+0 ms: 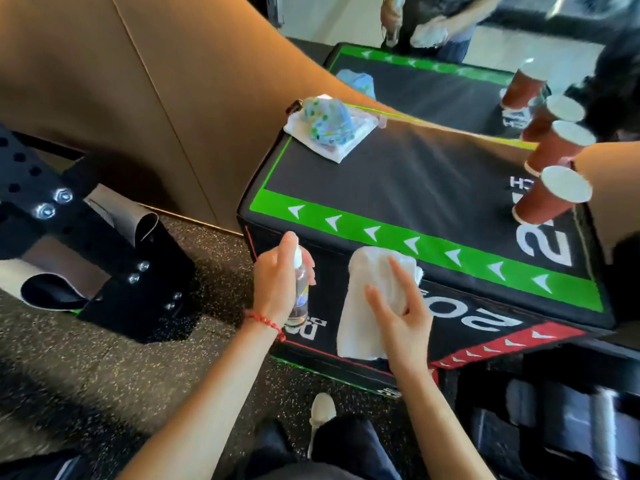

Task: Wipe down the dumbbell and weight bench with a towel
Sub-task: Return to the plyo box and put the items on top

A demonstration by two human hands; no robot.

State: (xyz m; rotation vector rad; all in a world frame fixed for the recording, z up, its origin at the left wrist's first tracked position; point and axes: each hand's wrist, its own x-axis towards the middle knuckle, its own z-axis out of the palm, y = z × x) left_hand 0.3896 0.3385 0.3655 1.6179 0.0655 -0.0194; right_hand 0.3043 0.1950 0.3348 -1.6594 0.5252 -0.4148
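A white towel (363, 306) hangs over the front side of a black padded box (415, 188) with green and red arrow stripes. My right hand (401, 310) grips the towel, fingers spread over it. My left hand (277, 282) holds a small clear spray bottle (300, 292) upright, its nozzle toward the box. At the bottom right, blurred, lies a dark dumbbell (568, 420) with a metal handle. No weight bench can be made out.
On the box top lie a folded patterned cloth on a white cloth (329, 126) and several red paper cups (550, 195) at the right edge. A black bolted rack foot (104, 271) stands at the left on speckled rubber floor. A mirror behind shows a person.
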